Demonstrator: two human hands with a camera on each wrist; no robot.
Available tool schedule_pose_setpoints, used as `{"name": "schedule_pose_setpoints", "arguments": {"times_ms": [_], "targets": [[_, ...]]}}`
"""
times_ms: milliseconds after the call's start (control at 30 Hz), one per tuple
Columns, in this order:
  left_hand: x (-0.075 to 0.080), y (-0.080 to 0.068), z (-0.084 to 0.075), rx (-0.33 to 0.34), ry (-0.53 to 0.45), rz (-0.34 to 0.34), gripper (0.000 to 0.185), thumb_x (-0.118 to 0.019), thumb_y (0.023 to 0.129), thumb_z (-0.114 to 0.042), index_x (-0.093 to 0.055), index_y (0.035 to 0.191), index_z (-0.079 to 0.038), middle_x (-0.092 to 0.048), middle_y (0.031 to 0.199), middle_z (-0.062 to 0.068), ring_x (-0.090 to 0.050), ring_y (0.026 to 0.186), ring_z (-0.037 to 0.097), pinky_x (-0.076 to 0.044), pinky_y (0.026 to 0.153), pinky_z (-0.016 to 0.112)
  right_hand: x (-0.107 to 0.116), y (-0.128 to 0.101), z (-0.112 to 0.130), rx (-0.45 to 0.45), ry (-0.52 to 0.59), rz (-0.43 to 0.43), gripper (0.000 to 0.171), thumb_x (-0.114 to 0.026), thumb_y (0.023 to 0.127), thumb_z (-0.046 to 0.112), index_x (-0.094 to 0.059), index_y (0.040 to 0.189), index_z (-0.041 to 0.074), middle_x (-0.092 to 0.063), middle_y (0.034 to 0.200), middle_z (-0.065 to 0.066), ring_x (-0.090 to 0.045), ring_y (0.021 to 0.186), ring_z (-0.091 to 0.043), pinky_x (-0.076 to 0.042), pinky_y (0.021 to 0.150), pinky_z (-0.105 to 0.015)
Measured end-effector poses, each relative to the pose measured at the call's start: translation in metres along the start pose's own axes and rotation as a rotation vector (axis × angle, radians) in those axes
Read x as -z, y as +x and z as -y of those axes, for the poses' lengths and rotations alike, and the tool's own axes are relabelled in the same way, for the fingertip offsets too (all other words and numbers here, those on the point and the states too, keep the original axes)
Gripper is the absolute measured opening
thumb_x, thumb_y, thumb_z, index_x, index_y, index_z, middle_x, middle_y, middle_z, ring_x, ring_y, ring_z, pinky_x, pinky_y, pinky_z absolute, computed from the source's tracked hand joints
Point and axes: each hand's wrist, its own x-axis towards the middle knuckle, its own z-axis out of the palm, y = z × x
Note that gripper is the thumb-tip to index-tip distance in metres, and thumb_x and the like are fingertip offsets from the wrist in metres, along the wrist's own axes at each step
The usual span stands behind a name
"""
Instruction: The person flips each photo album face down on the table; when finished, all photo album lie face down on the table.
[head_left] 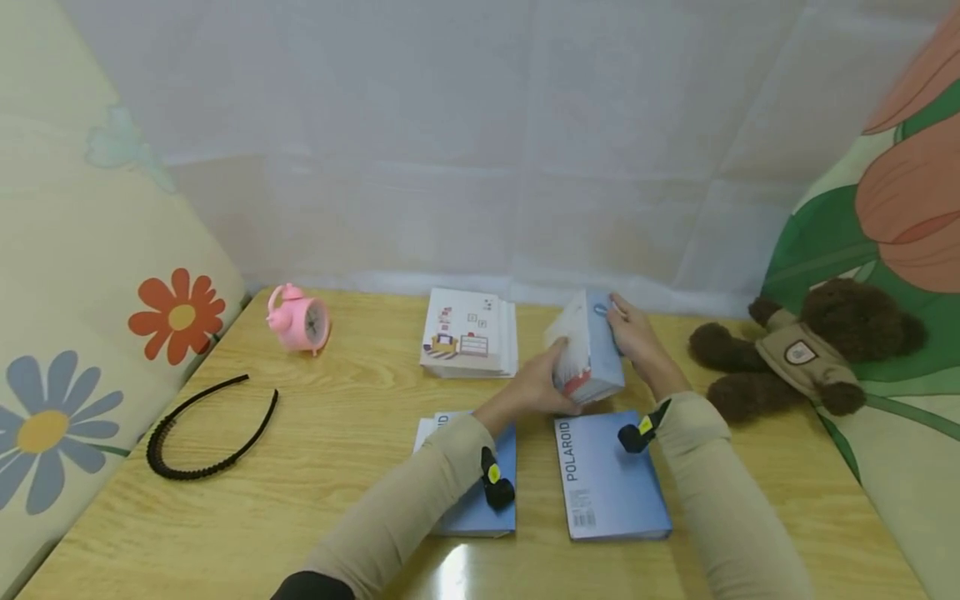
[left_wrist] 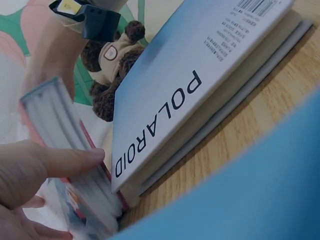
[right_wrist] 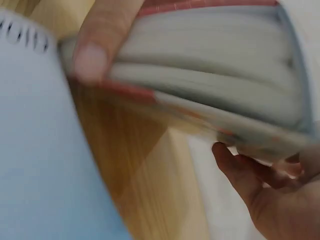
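Note:
A thick photo album [head_left: 596, 346] with a light blue spine and an illustrated cover stands tilted above the back of the table. My left hand [head_left: 536, 383] grips its lower left side, the thumb lying on the page edges in the left wrist view. My right hand [head_left: 637, 333] holds the upper right, by the spine; some of its fingers are hidden behind the album. In the right wrist view, the album's pages [right_wrist: 210, 55] face the camera. Just in front lies a blue album [head_left: 615, 475] marked POLAROID. Another blue album [head_left: 480, 508] is partly covered by my left forearm.
A stack of white illustrated albums [head_left: 468, 333] sits at the back middle. A pink alarm clock [head_left: 303, 322] stands back left, with a black headband [head_left: 202, 473] in front of it. On the right lies a brown teddy bear [head_left: 810, 358]. A white cloth [head_left: 480, 167] hangs behind the table.

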Motion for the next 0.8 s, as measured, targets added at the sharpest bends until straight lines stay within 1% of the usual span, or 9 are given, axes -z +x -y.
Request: {"name": "schedule_pose_setpoints", "arguments": {"times_ms": [67,133,200,267,400,500,633,700,800], "targets": [[0.001,0.001,0.0,0.018,0.084,0.001,0.108,-0.091,0.066,-0.015,-0.03,0.155,-0.009,-0.053,0.136,0.015,-0.054,0.116,0.028,-0.045,0.102,0.043,0.002,0.001,-0.004,0.001,-0.105,-0.021,0.06,-0.042,0.105,0.02,-0.018,0.157,0.0,-0.024,0.158,-0.026,-0.029,0.143,-0.04,-0.03,0.115,-0.048],[0.001,0.001,0.0,0.057,0.182,0.007,0.103,-0.09,0.068,-0.021,-0.035,0.153,-0.008,-0.052,0.136,0.017,-0.052,0.116,0.03,-0.046,0.101,0.044,0.005,0.001,-0.009,-0.029,-0.195,0.003,0.067,-0.051,0.102,0.023,-0.02,0.155,-0.004,-0.025,0.156,-0.03,-0.031,0.141,-0.043,-0.03,0.115,-0.05],[-0.001,0.002,0.0,0.103,0.266,0.02,0.1,-0.089,0.07,-0.027,-0.036,0.153,-0.008,-0.049,0.14,0.019,-0.048,0.12,0.034,-0.043,0.103,0.048,0.006,0.001,-0.014,-0.05,-0.278,0.049,0.074,-0.056,0.1,0.027,-0.019,0.154,-0.006,-0.023,0.156,-0.031,-0.028,0.142,-0.045,-0.028,0.116,-0.051],[-0.003,0.002,-0.001,0.152,0.341,0.031,0.099,-0.087,0.072,-0.032,-0.036,0.154,-0.01,-0.044,0.145,0.019,-0.042,0.125,0.037,-0.041,0.104,0.051,0.008,0.001,-0.019,-0.064,-0.341,0.093,0.078,-0.058,0.098,0.029,-0.017,0.155,-0.005,-0.021,0.157,-0.031,-0.025,0.143,-0.046,-0.025,0.117,-0.053],[-0.006,0.004,-0.002,0.176,0.435,0.014,0.095,-0.087,0.07,-0.036,-0.043,0.15,-0.012,-0.043,0.143,0.016,-0.039,0.12,0.034,-0.044,0.098,0.049,0.009,0.0,-0.025,-0.076,-0.425,0.161,0.078,-0.059,0.098,0.026,-0.016,0.155,-0.005,-0.019,0.157,-0.031,-0.02,0.144,-0.047,-0.02,0.117,-0.057],[-0.008,0.002,-0.003,0.177,0.458,-0.007,0.089,-0.088,0.068,-0.036,-0.051,0.144,-0.011,-0.045,0.137,0.015,-0.039,0.114,0.031,-0.046,0.091,0.045,0.006,-0.001,-0.029,-0.1,-0.455,0.206,0.079,-0.059,0.097,0.025,-0.014,0.156,-0.004,-0.016,0.159,-0.029,-0.015,0.146,-0.046,-0.015,0.118,-0.057],[-0.007,0.002,-0.002,0.184,0.463,-0.013,0.09,-0.09,0.065,-0.039,-0.053,0.143,-0.01,-0.047,0.134,0.015,-0.039,0.111,0.029,-0.046,0.088,0.04,0.004,-0.002,-0.033,-0.109,-0.471,0.23,0.08,-0.058,0.098,0.027,-0.012,0.157,-0.002,-0.015,0.16,-0.027,-0.012,0.147,-0.045,-0.013,0.119,-0.057],[-0.003,0.002,-0.003,0.199,0.437,-0.001,0.097,-0.091,0.065,-0.038,-0.048,0.147,-0.011,-0.044,0.139,0.016,-0.039,0.116,0.031,-0.046,0.091,0.042,0.005,-0.001,-0.033,-0.106,-0.48,0.228,0.079,-0.057,0.099,0.028,-0.012,0.157,-0.001,-0.015,0.16,-0.027,-0.013,0.146,-0.045,-0.014,0.118,-0.058],[0.008,0.003,-0.007,0.212,0.355,0.016,0.108,-0.091,0.065,-0.034,-0.035,0.154,-0.012,-0.034,0.151,0.019,-0.036,0.13,0.037,-0.043,0.103,0.051,0.007,-0.002,-0.026,-0.076,-0.529,0.205,0.078,-0.056,0.1,0.029,-0.012,0.157,-0.002,-0.017,0.159,-0.029,-0.016,0.145,-0.047,-0.015,0.118,-0.059]]}}
